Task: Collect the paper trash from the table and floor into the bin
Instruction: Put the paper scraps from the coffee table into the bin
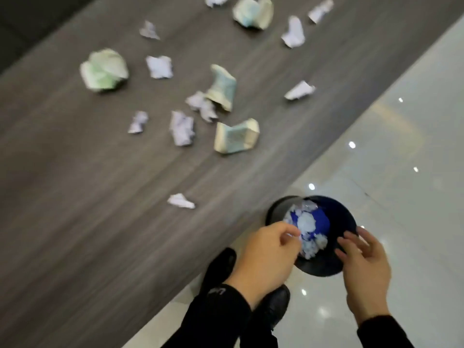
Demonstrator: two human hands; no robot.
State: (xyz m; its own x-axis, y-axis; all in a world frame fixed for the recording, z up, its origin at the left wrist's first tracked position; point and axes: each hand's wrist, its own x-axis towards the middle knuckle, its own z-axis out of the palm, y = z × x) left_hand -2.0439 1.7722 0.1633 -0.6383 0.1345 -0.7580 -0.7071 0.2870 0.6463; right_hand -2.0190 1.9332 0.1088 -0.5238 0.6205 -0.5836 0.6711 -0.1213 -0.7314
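Observation:
A black bin (324, 270) with a blue liner stands on the floor beside the table edge, with crumpled white paper (306, 223) inside. My left hand (266, 249) hovers over the bin's left rim, fingers loosely curled, nothing visible in them. Over the right rim, my right hand (364, 267) has its fingers spread. Several paper scraps lie on the grey table (75, 197): a white one (181, 200) nearest the hands, a greenish wad (104, 70) at the left, a folded greenish piece (236, 136) in the middle.
More white and greenish crumpled pieces are scattered toward the table's far end (253, 12). The glossy white tiled floor (401, 172) spreads to the right. My black shoes (221, 270) stand by the table edge, just left of the bin.

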